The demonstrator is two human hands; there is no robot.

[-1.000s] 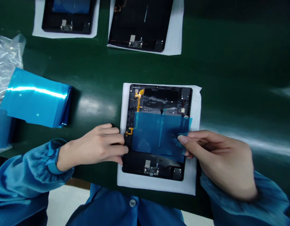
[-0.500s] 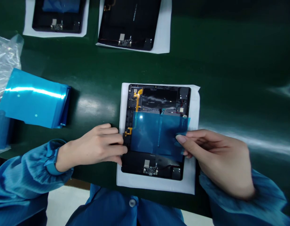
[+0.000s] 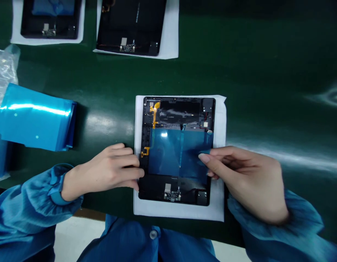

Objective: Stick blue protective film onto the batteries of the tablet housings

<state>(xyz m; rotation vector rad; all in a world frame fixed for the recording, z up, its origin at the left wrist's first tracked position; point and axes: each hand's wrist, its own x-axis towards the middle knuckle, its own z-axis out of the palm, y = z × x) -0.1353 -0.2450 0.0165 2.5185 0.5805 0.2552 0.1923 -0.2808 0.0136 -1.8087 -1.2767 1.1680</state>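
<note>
An opened black tablet housing (image 3: 157, 185) lies on a white sheet (image 3: 220, 120) in front of me, its orange ribbon cables and small circuit boards exposed. Across its middle is a see-through blue film (image 3: 165, 156). My right hand (image 3: 247, 178) pinches the film's right edge between thumb and forefinger. The other fingers of that hand are curled beside the housing. At the housing's left edge, my left hand (image 3: 108, 169) grips the side with bent fingers; the thumb is near the lower left corner. I cannot see the fingertips under the edge.
To the left, a stack of shiny blue films (image 3: 34, 116) sits by a crumpled clear plastic bag (image 3: 4, 72). Two more opened tablet housings, one at left (image 3: 33, 27) and one nearer the middle (image 3: 116, 32), lie on white sheets at the back of the green table (image 3: 255, 80).
The film's right side has come inward and now lies straighter within the housing, no longer jutting past the right edge. My left hand stays at the housing's side. The whole view has shifted slightly.
</note>
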